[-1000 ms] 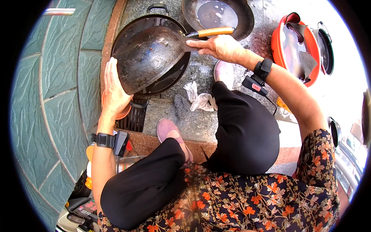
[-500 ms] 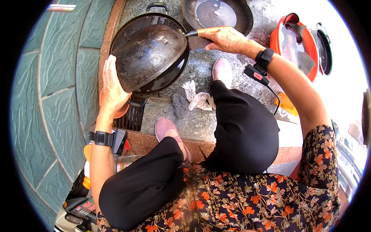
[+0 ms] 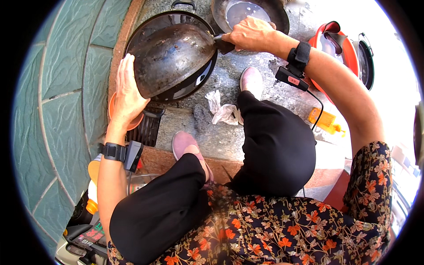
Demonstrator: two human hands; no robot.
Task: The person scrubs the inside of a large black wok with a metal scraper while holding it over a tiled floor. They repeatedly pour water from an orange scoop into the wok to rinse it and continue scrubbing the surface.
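A blackened wok (image 3: 174, 62) is tilted on its edge, its sooty underside toward me. It leans over a larger black pan (image 3: 201, 86) with dark, shiny liquid inside. My left hand (image 3: 128, 90) grips the wok's left rim, fingers extended along it and thumb below. My right hand (image 3: 249, 34) is closed round the wok's handle at the far right, hiding most of it. Below those fingers pokes a dark flat piece (image 3: 226, 47), whose kind I cannot make out.
Another wok (image 3: 280, 22) with cloudy water stands behind my right hand. To the right are a red basin (image 3: 351, 57), a round black pan (image 3: 364, 66) and an orange bottle (image 3: 326, 120). Crumpled white tissue (image 3: 223, 110) lies near my feet, a drain grate (image 3: 148, 130) by an orange bowl (image 3: 134, 123).
My right hand has moved slightly up and closer to the wok, covering the wooden handle that showed before. The flat piece beneath it has turned. My left hand keeps its hold.
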